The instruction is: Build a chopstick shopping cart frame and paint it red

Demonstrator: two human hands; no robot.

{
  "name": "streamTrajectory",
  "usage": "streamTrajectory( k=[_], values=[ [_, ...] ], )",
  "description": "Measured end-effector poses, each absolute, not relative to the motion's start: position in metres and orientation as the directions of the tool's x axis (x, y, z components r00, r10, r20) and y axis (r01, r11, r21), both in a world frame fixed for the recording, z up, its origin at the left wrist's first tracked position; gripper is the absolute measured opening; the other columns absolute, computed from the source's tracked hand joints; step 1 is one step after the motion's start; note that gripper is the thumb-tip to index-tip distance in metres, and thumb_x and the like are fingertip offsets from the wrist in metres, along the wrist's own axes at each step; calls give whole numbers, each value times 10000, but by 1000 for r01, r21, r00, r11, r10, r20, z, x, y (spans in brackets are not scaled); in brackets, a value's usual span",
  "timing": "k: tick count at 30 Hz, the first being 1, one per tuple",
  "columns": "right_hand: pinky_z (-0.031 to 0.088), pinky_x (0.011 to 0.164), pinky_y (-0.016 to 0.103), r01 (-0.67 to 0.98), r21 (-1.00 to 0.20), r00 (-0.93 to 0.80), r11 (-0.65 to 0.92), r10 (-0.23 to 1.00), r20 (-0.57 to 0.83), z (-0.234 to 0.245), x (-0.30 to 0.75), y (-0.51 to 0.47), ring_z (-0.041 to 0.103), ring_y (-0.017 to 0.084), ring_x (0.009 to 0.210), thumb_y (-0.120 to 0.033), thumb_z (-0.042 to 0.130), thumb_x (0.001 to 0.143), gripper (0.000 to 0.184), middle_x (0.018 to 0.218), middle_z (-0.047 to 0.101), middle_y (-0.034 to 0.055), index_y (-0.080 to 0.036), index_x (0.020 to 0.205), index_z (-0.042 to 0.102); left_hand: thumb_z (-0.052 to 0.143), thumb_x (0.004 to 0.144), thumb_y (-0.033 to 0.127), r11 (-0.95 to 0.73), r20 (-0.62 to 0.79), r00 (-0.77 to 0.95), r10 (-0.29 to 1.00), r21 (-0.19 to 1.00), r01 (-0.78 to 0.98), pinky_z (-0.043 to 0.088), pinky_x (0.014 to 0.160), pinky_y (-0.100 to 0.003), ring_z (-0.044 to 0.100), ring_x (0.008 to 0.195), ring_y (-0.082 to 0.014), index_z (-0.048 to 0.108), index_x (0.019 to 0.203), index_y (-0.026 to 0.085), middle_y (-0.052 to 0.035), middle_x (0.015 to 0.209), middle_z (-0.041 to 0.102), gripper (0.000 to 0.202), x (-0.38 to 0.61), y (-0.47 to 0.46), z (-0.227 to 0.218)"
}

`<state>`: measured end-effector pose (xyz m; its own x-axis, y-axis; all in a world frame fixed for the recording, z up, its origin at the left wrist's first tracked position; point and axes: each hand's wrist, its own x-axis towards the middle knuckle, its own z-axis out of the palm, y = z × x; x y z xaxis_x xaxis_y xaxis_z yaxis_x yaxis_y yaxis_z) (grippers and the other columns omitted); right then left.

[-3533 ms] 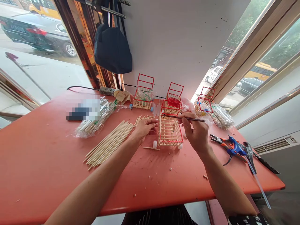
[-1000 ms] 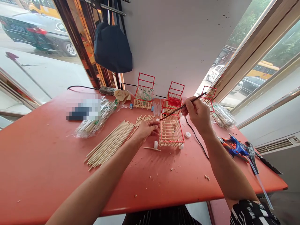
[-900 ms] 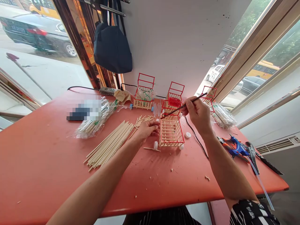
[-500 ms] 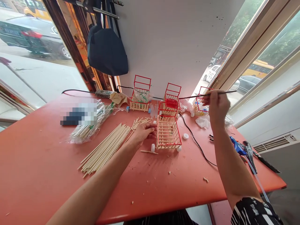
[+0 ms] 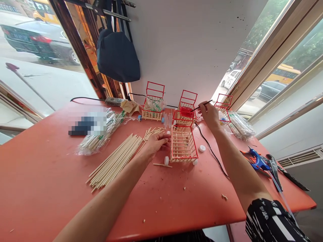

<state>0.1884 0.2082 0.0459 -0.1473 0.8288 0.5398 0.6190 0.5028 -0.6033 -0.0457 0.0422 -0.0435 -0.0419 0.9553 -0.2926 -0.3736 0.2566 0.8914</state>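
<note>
A miniature shopping cart (image 5: 184, 143) of pale sticks, with red-painted rims and white bottle-cap wheels, stands in front of me. My left hand (image 5: 158, 144) grips its left side, fingertips partly hidden by the bars. Behind it, a second small cart (image 5: 188, 97) carries a red container (image 5: 186, 111), apparently of paint. My right hand (image 5: 209, 113) is closed around a thin dark paintbrush (image 5: 205, 104), whose tip points left at the container; I cannot tell if it touches the paint.
Bundled sticks (image 5: 116, 163) lie left, beside packaged sticks (image 5: 97, 136). More carts stand at back left (image 5: 152, 109) and back right (image 5: 223, 109). A blue glue gun (image 5: 259, 161) and pliers lie right. A black cable (image 5: 212, 148), a white cap (image 5: 202, 148) and wood scraps are on the red table (image 5: 151, 198).
My right hand has moved left and down, bringing the brush from the right side to the red container. The left hand stays at the front cart. The view has shifted slightly.
</note>
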Motion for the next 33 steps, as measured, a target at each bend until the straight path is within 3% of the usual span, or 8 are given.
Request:
streamTrajectory(
  k=[5,10,20,24,27,29,33],
  values=[
    [593,635,280,614,-598,-115,515,808,578,50,201,206,752,172,689,-396,506,1005,255,842,788,54,-198,962,661,802,713,99,257,-300,-57,952,889,-378,565,584,-249,651,599,-121,772,855,130,-40,724,737,148,-44,41,-41],
    [599,651,295,638,-579,-180,508,829,530,51,212,203,762,193,737,-442,537,993,270,868,784,60,-204,969,662,824,704,107,256,-297,-53,953,890,-377,567,584,-248,651,591,-118,770,860,130,-34,723,733,167,-44,41,-42],
    [578,602,284,639,-494,-262,590,771,581,63,216,181,739,178,702,-407,518,992,271,859,767,59,-195,976,687,784,720,63,256,-301,-59,952,887,-385,563,539,-229,640,538,-106,750,830,125,-24,685,722,131,-42,40,-37],
    [565,552,272,497,-594,-32,633,697,716,77,221,161,729,163,682,-450,557,988,276,814,748,43,-197,981,666,769,730,51,255,-302,-65,951,887,-385,559,530,-225,629,521,-100,746,823,129,-16,669,714,124,-42,39,-35],
    [546,515,278,349,-600,136,720,594,793,92,227,129,706,158,630,-457,580,1002,267,764,721,31,-202,959,648,776,728,60,257,-303,-66,951,888,-380,559,531,-227,628,515,-101,746,817,134,-12,657,708,119,-42,39,-36],
    [542,520,286,289,-590,126,754,581,804,99,225,105,697,157,619,-438,579,1021,255,744,702,25,-205,949,652,784,725,64,260,-306,-65,950,890,-375,563,536,-231,634,520,-106,747,818,135,-15,664,713,122,-42,40,-37],
    [557,534,284,295,-633,-28,716,668,743,95,206,69,698,151,633,-450,591,1031,261,763,711,27,-212,950,664,777,738,54,260,-306,-72,949,893,-368,555,527,-219,636,521,-101,745,827,128,-19,679,717,120,-41,41,-38]
  ],
)
